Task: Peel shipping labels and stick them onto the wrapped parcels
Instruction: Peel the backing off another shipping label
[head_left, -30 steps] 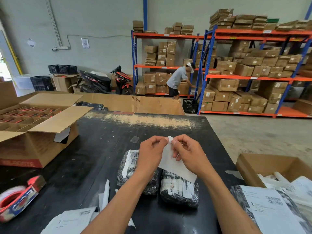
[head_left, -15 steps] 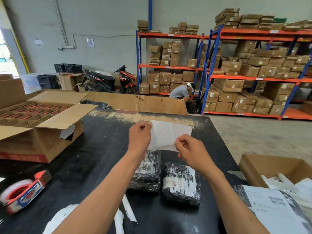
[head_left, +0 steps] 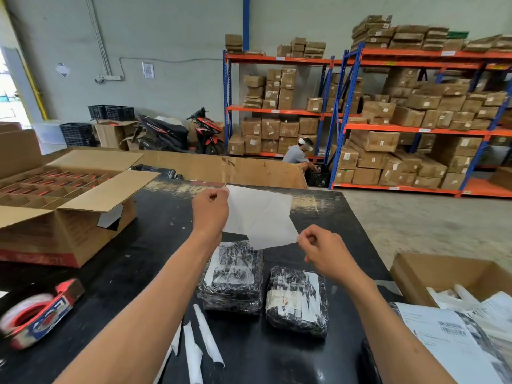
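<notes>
A wide, black, scuffed bench [head_left: 116, 275] carries the work. At its left edge stands an open corrugated carton [head_left: 66, 214] with divided cells inside; at the right edge a second carton [head_left: 415, 275] holds loose papers. Two blocky parcels [head_left: 232, 278] [head_left: 297, 296], wrapped in glossy, crinkled black film, lie side by side near the middle, long axes running away from the viewer. Above them a thin white label sheet [head_left: 260, 214] is held in the air, partly split into two layers, its long axis slanting from upper left to lower right. The left hand [head_left: 210, 212] pinches its upper left corner; the right hand [head_left: 324, 250] pinches the lower right corner.
</notes>
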Demonstrator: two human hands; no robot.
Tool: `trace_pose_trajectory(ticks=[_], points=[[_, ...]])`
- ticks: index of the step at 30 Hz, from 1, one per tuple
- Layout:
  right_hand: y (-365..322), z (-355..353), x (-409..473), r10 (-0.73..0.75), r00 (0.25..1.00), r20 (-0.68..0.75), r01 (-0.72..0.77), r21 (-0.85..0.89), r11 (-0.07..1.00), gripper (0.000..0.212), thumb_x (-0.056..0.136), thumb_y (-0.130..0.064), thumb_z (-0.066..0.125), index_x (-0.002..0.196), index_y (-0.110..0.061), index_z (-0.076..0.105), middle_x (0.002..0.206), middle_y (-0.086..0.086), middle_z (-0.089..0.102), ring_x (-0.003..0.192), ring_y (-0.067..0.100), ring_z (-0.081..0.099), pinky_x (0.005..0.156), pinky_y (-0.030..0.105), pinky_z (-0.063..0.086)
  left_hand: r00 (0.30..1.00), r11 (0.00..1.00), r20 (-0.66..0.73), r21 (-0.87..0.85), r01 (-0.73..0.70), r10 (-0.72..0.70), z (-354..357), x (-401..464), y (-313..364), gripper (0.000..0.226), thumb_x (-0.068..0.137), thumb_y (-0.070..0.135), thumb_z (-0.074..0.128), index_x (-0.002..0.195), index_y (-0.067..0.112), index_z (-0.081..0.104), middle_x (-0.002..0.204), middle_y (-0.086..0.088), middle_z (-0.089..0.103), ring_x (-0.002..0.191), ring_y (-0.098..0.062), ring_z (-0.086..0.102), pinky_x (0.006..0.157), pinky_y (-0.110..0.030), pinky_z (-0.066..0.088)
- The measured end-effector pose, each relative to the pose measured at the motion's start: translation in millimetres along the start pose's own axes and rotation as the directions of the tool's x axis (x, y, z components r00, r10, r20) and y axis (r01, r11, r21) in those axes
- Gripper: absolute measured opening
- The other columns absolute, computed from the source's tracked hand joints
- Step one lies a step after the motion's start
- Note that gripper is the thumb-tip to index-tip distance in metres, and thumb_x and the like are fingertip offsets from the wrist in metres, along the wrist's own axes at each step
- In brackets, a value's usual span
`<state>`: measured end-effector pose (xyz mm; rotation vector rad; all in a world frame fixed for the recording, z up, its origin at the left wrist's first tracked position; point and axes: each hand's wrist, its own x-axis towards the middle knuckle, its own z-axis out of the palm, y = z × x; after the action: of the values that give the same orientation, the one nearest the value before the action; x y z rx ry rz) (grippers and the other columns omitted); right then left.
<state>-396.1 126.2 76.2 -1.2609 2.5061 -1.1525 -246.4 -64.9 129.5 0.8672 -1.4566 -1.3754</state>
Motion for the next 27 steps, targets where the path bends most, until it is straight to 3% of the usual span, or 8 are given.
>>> trace_pose_trajectory(ticks=[3,8,14,18,21,24,27], points=[[5,-2,2,0.027,1.000,0.000,-0.027,-0.013,1.000,0.015,0.100,-0.032,0.055,0.087,-0.029,0.062,0.069,-0.005,0.071,0.068,0.011,0.072,0.072,0.042,0.059,1.000,1.000,-0.019,-0.016,-0.010,0.009,-5,3,2,0.039,0.099,0.021,0.057,0.065,0.011,0.043,0.070,-0.007,0.039,0.067,-0.019,0.034,0.064,-0.032,0.030],[11,-3,8,0.093,0.996,0.006,-0.093,-0.073,0.993,0.017,0.100,-0.032,0.054,0.086,-0.028,0.062,0.064,-0.004,0.072,0.066,0.010,0.071,0.075,0.041,0.060,0.997,0.999,-0.058,-0.010,-0.053,0.052,-8,5,5,0.048,0.099,0.016,0.057,0.054,0.016,0.040,0.064,-0.018,0.046,0.060,-0.010,0.038,0.064,-0.026,0.037],[21,-9,15,0.205,0.979,-0.016,-0.206,-0.107,0.973,0.021,0.100,-0.028,0.053,0.084,-0.022,0.063,0.066,-0.002,0.071,0.062,0.008,0.072,0.076,0.040,0.061,0.994,0.998,-0.084,-0.009,-0.065,0.064,-8,12,12,0.024,0.100,0.024,0.058,0.079,0.012,0.062,0.076,0.001,0.055,0.068,-0.011,0.048,0.063,-0.028,0.040],[29,-14,19,0.291,0.955,-0.060,-0.296,-0.108,0.949,0.030,0.100,-0.023,0.054,0.074,-0.010,0.062,0.068,0.008,0.074,0.056,0.011,0.069,0.076,0.043,0.062,0.988,0.996,-0.127,0.011,-0.083,0.084,-8,17,16,0.024,0.102,0.024,0.055,0.089,0.006,0.065,0.076,0.004,0.054,0.069,-0.010,0.047,0.062,-0.026,0.038],[37,-14,23,0.367,0.926,-0.092,-0.374,-0.089,0.923,0.037,0.098,-0.024,0.054,0.066,-0.010,0.066,0.063,0.009,0.074,0.062,0.022,0.073,0.077,0.043,0.062,0.979,0.997,-0.187,-0.008,-0.082,0.079,-9,22,15,0.023,0.102,0.025,0.054,0.095,0.005,0.064,0.078,0.002,0.054,0.074,-0.014,0.049,0.060,-0.025,0.038],[42,-13,25,0.417,0.902,-0.110,-0.426,-0.081,0.901,0.042,0.097,-0.026,0.054,0.067,-0.003,0.073,0.059,0.007,0.072,0.065,0.029,0.074,0.076,0.041,0.062,0.965,0.995,-0.252,-0.049,-0.087,0.072,-8,24,15,0.017,0.103,0.024,0.054,0.102,0.010,0.063,0.086,0.005,0.057,0.079,-0.009,0.053,0.066,-0.022,0.041],[42,-11,25,0.416,0.900,-0.130,-0.431,-0.123,0.894,0.043,0.097,-0.028,0.053,0.071,-0.002,0.074,0.066,0.010,0.074,0.068,0.030,0.073,0.074,0.039,0.059,0.947,0.991,-0.309,-0.071,-0.114,0.087,-9,25,18,0.012,0.104,0.022,0.052,0.100,0.014,0.060,0.084,0.009,0.055,0.075,-0.003,0.051,0.062,-0.016,0.038]])
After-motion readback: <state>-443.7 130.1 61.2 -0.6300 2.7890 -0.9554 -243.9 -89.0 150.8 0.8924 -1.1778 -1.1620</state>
